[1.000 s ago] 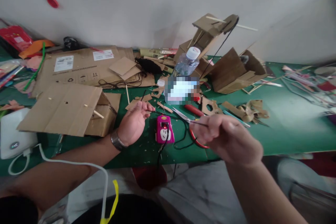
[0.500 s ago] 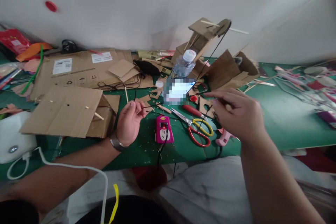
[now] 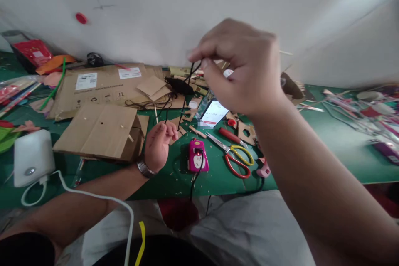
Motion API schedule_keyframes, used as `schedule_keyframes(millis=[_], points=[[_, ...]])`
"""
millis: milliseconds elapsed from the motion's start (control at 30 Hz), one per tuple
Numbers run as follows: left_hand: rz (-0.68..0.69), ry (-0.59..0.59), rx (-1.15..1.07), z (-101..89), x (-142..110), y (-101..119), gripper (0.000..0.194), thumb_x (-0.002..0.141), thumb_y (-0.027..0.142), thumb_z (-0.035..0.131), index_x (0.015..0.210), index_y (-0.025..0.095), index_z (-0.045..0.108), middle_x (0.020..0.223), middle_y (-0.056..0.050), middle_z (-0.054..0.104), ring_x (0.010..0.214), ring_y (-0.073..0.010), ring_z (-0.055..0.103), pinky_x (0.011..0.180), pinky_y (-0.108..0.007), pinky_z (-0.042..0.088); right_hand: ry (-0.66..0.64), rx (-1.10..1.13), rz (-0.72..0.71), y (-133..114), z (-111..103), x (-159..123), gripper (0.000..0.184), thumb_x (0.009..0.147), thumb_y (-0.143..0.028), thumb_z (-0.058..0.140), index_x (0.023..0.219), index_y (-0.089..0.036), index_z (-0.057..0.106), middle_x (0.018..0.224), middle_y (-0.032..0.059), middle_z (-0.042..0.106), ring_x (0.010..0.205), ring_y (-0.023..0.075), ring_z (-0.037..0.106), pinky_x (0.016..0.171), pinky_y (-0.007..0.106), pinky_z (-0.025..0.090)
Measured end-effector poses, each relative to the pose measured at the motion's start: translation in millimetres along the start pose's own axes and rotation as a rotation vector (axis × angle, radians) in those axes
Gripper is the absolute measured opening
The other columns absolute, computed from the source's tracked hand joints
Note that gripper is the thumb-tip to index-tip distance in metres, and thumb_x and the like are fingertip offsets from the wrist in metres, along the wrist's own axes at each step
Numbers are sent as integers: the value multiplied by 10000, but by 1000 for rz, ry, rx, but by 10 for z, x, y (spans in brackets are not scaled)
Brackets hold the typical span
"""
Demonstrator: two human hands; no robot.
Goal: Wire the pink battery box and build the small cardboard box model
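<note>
My right hand [image 3: 240, 64] is raised in front of the wall, thumb and forefinger pinched on a black string [image 3: 183, 106]. The string slants down to my left hand [image 3: 159, 143], whose curled fingers also grip it low over the table. Behind the string lies a black bundle of yarn [image 3: 179, 86], with loose strands trailing left. Beside my left hand stands a folded cardboard box [image 3: 96, 131] with thin sticks poking through it. My right hand and forearm hide most of a plastic bottle and the cardboard structure behind.
A pink power socket [image 3: 198, 161], scissors [image 3: 229, 149], a red-handled tool [image 3: 230, 135] and a lit phone [image 3: 215, 112] lie mid-table. A glue gun [image 3: 264, 169] sits right of them. Flat cardboard [image 3: 106, 91] fills the back left; a white device [image 3: 34, 158] with a cable stands left.
My right hand has risen and swung left, drawing the string up from near the table. My left hand stays low in about the same place. The view has shifted slightly.
</note>
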State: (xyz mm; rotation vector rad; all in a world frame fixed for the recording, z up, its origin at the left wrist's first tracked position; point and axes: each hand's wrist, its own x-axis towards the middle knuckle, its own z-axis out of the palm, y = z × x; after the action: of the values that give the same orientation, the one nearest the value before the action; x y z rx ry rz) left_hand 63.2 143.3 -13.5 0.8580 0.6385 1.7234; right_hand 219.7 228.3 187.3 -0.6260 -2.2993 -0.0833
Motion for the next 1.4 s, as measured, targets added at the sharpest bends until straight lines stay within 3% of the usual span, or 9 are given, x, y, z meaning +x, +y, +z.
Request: schedule_keyframes(millis=[167, 300, 400, 500, 667, 767, 967, 1167, 1400], points=[[0, 19, 27, -13, -18, -30, 383, 1046, 409, 596, 742, 176, 612, 755, -21, 532, 725, -147, 517, 685, -284, 423, -115, -97, 135, 171, 75, -536, 205, 950, -137, 636, 1063, -246, 769, 1264, 99, 722, 1150, 285, 719, 966, 434, 631], [-57, -33, 223, -37, -72, -39, 412, 1074, 443, 538, 767, 181, 619, 718, -6, 525, 671, -137, 477, 645, -281, 391, -144, -33, 182, 0, 39, -1033, 215, 975, -132, 598, 1087, -209, 764, 1195, 128, 730, 1106, 276, 727, 955, 457, 625], [-99, -226, 494, -39, -125, 3, 421, 1090, 455, 490, 804, 181, 632, 697, 0, 544, 624, -132, 469, 598, -279, 367, -166, 94, 293, -217, 55, -1289, 203, 1009, -150, 588, 1110, -193, 759, 1066, 104, 755, 956, 216, 741, 820, 353, 634], [7, -469, 745, -22, -183, 49, 386, 1094, 407, 473, 831, 180, 641, 735, -22, 614, 677, -148, 546, 645, -285, 412, -256, 229, 403, -400, 152, -1453, 316, 1033, -235, 637, 1340, -183, 693, 1067, 93, 760, 793, 163, 723, 708, 292, 622], [256, -702, 849, -3, -244, 37, 305, 1074, 292, 478, 822, 181, 609, 718, -32, 600, 687, -160, 537, 642, -291, 400, -306, 365, 274, -473, 357, -1622, 205, 1060, -238, 621, 1200, -196, 765, 1094, 92, 796, 946, 200, 765, 791, 308, 638], [243, -703, 856, -4, -245, 29, 273, 1061, 248, 497, 812, 184, 588, 717, -20, 582, 684, -152, 517, 635, -279, 386, -256, 356, 298, -416, 370, -1658, 159, 1049, -186, 626, 1072, -190, 784, 946, 58, 798, 805, 170, 752, 698, 276, 615], [200, -641, 863, -10, -221, 57, 197, 1047, 240, 544, 881, 183, 633, 772, -18, 627, 707, -139, 559, 667, -256, 424, -192, 326, 401, -341, 202, -1609, 125, 1033, -178, 649, 1057, -191, 770, 934, 53, 785, 822, 164, 742, 738, 274, 608], [204, -655, 836, -10, -223, 62, 210, 1039, 217, 532, 850, 183, 619, 767, -24, 629, 708, -142, 559, 666, -255, 434, -331, 313, 455, -358, 231, -1642, 273, 1000, -237, 719, 1266, -184, 746, 1166, 93, 776, 1015, 210, 763, 861, 308, 630], [179, -654, 812, -18, -233, 80, 233, 1053, 226, 510, 884, 174, 662, 780, -35, 646, 732, -147, 578, 693, -267, 446, -322, 336, 406, -344, 327, -1686, 137, 997, -187, 711, 1108, -190, 790, 1041, 61, 793, 913, 192, 755, 786, 306, 612]])
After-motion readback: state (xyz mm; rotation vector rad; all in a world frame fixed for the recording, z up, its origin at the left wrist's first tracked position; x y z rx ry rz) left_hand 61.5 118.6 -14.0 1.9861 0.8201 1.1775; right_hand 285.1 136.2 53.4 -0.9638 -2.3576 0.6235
